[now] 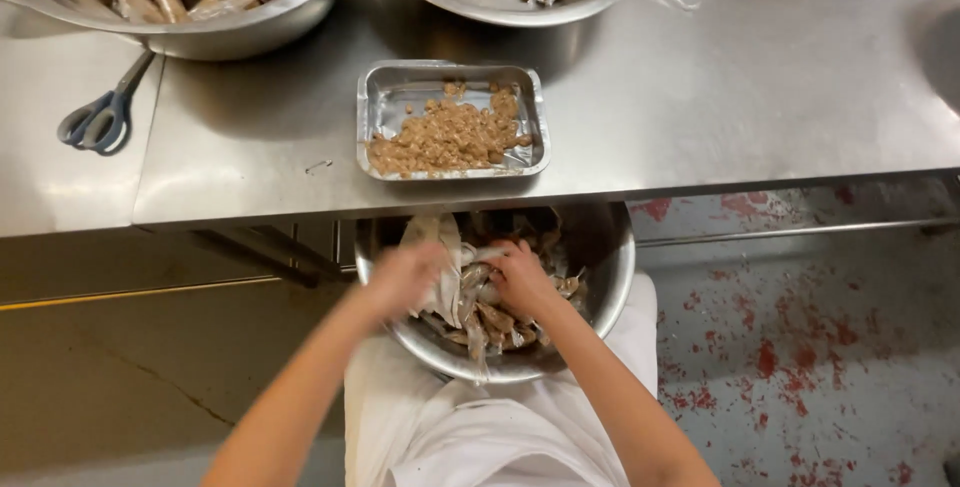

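A steel bowl [610,287] rests on my lap below the counter edge, filled with brown sausage-like pieces and crumpled clear plastic wrappers [490,322]. My left hand [405,277] grips a pale plastic wrapper [440,257] over the bowl's left side. My right hand [520,277] is closed on one end of the same bundle, fingers curled, just right of the left hand. Straight ahead on the steel counter [750,97] sits a small rectangular metal tray [385,97] holding brown crumbly paste [450,137].
Two large steel bowls stand at the counter's back: one at left [240,32] full of wrapped sausages, one in the middle [510,7] with a few. Blue-handled scissors [100,117] lie at far left. Red-speckled floor [800,347] shows at right.
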